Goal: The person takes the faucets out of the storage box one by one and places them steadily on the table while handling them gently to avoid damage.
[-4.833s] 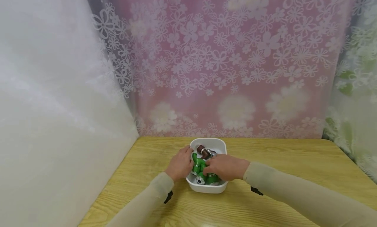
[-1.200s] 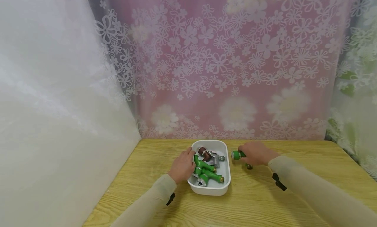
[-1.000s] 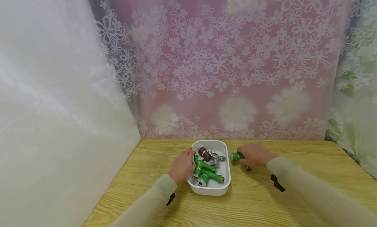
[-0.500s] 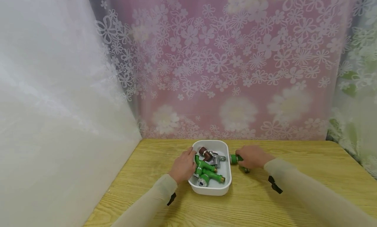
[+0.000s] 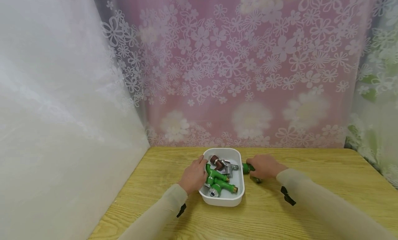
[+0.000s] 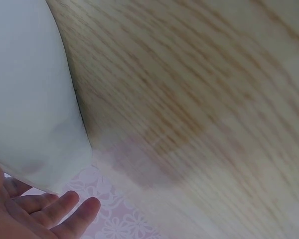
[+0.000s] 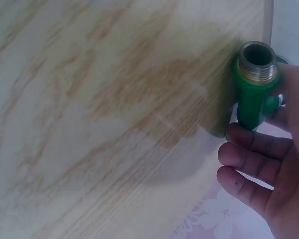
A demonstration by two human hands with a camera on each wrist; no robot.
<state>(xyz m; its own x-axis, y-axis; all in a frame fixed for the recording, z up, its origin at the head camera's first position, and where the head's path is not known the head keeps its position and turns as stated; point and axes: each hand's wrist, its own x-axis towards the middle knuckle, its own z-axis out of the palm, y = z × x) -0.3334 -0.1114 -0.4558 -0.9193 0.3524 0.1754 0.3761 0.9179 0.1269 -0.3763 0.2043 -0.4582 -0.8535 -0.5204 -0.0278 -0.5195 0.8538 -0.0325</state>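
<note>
A white plastic tub [image 5: 222,202] stands on the wooden table. My left hand [image 5: 192,174] holds its left rim; in the left wrist view, loosely bent fingers [image 6: 55,211] show beside the tub's wall. Just outside the right wall, my right hand [image 5: 265,166] grips a green tap [image 5: 246,168] low over the table. The right wrist view shows this tap's threaded brass end [image 7: 257,62], while the hand hides part of its body. Inside the tub lie two green taps, an upper one [image 5: 214,173] and a lower one [image 5: 224,185], plus a silver tap [image 5: 228,168] and a brown tap [image 5: 216,160].
The wooden table [image 5: 295,198] reaches back to a pink flowered curtain [image 5: 248,77]. White sheeting [image 5: 62,112] hangs along the left side, and a green-and-white patterned curtain [image 5: 373,105] on the right.
Earlier my right hand was inside the tub; it came out to the right with a green tap. Over the last second it slid left, bringing the tap against the tub's side. The left hand stayed.
</note>
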